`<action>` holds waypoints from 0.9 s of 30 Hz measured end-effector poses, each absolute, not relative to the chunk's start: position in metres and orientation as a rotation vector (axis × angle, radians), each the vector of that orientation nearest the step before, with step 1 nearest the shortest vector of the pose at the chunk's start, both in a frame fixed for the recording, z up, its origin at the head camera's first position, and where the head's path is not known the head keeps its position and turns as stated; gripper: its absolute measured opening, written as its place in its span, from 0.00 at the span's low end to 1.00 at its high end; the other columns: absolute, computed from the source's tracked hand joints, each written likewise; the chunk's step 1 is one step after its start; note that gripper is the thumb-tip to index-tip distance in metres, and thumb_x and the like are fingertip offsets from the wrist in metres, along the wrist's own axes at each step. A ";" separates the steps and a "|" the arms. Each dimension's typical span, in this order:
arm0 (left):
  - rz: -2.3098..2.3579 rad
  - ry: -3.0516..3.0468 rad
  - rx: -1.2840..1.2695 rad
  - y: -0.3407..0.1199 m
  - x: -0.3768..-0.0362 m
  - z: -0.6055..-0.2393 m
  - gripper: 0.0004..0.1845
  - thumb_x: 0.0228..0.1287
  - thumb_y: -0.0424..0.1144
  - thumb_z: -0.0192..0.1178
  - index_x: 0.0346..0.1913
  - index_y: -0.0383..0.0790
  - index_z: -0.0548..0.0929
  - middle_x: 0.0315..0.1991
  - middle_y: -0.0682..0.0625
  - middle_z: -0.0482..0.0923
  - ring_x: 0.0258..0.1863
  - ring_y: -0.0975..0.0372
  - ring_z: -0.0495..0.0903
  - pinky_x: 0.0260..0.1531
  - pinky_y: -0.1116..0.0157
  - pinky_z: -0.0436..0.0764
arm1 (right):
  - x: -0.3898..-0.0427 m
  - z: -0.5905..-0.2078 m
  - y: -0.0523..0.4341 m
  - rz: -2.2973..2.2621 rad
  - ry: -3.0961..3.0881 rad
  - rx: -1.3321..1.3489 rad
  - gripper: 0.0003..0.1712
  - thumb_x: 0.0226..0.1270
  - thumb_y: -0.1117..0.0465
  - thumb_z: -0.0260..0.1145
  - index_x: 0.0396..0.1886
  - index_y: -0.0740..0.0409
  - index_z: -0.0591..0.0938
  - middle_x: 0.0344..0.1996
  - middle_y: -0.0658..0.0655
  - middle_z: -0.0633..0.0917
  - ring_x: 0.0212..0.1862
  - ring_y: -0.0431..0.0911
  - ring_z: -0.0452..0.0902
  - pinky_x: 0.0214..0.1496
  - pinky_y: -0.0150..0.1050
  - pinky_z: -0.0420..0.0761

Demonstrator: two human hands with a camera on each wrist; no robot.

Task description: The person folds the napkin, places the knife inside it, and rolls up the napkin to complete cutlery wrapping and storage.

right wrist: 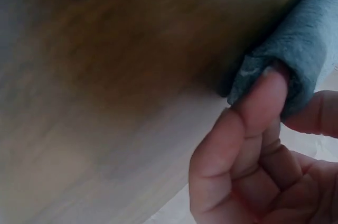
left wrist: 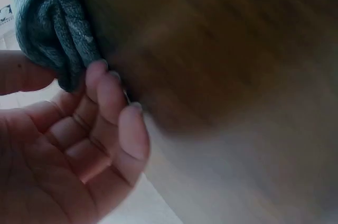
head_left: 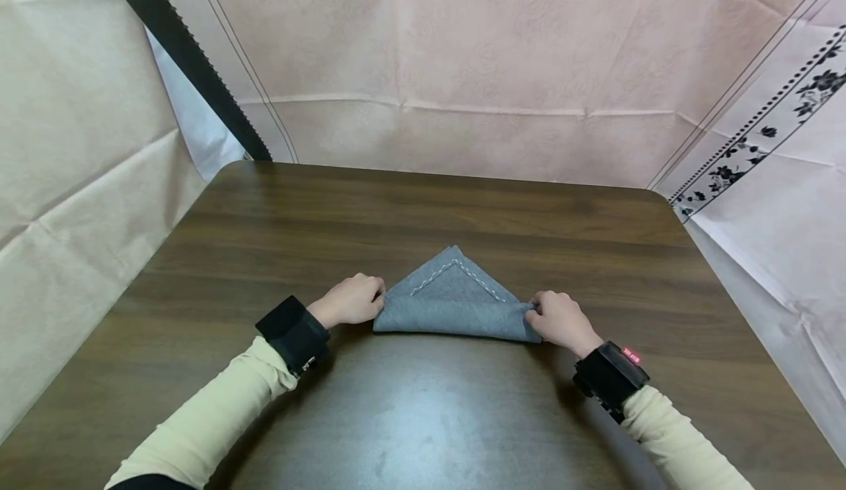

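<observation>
A blue-grey cloth [head_left: 456, 314] lies on the table, its near part rolled over into a thick band. Beyond the band a triangular corner points away, with a white dashed line of stitching along two sides. My left hand [head_left: 353, 299] pinches the left end of the roll; in the left wrist view the layered end of the cloth [left wrist: 53, 28] sits between thumb and fingertips. At the opposite end, my right hand [head_left: 562, 319] grips the roll. Seen from the right wrist, one fingertip reaches into the open end of the cloth [right wrist: 298, 55], with the thumb on its outer side.
The brown wood-grain table [head_left: 423, 218] has rounded far corners. Pale creased sheets [head_left: 496, 49] hang behind it and at both sides, one with a black floral strip [head_left: 753, 152]. Each wrist wears a black band [head_left: 294, 336].
</observation>
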State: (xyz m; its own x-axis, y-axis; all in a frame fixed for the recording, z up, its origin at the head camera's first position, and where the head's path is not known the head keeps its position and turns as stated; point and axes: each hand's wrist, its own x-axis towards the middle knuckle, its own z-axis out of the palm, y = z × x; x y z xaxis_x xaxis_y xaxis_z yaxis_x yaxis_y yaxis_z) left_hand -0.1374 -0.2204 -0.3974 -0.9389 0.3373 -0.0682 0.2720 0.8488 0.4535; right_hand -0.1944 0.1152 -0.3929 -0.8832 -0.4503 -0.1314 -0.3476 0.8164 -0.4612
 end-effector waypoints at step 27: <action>-0.239 3.264 1.002 -0.192 -0.099 -0.405 0.21 0.61 0.46 0.58 0.56 0.41 0.76 0.43 0.45 0.76 0.42 0.55 0.75 0.35 0.61 0.76 | -0.177 -0.411 0.127 -0.231 3.041 -1.692 0.18 0.54 0.65 0.66 0.46 0.65 0.81 0.40 0.61 0.83 0.40 0.52 0.80 0.39 0.46 0.77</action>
State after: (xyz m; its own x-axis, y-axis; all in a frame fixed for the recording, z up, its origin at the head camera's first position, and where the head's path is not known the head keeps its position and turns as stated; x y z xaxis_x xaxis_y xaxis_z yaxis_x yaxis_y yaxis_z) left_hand -0.0994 -0.1920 -0.4050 -0.7925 0.5669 0.2247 0.5281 0.8223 -0.2120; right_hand -0.1767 0.1267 -0.4115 -0.4842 -0.7983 0.3583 -0.8432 0.5350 0.0524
